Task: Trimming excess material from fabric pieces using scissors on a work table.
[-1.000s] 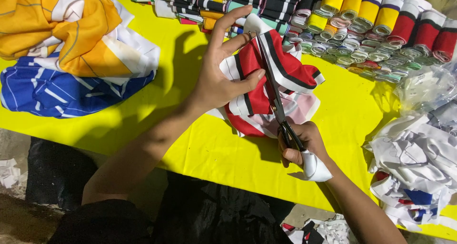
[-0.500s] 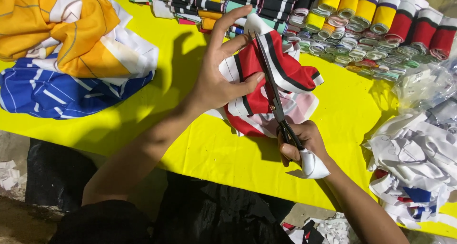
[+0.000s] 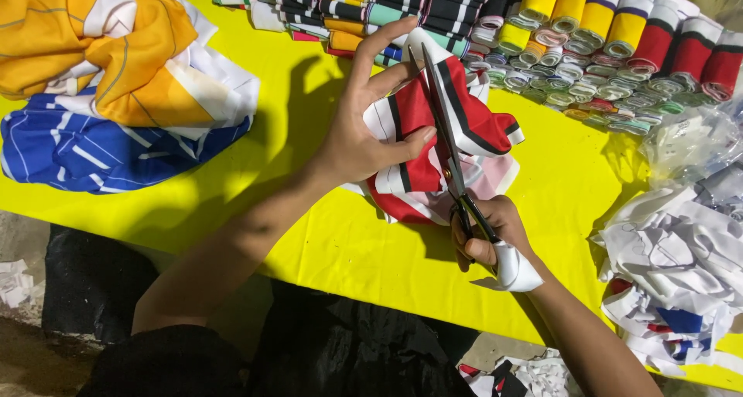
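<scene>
left hand: pinning striped cloth
right hand: fingers grip scissors (blades mid-cloth)
progress: cut partway, unfinished

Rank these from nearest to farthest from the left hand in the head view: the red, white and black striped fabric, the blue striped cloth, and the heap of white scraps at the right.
1. Red, white and black striped fabric: held under the left hand, mid-table.
2. Blue striped cloth: far left, under the orange cloth.
3. Heap of white scraps: lower right edge, beyond the right hand.
</scene>
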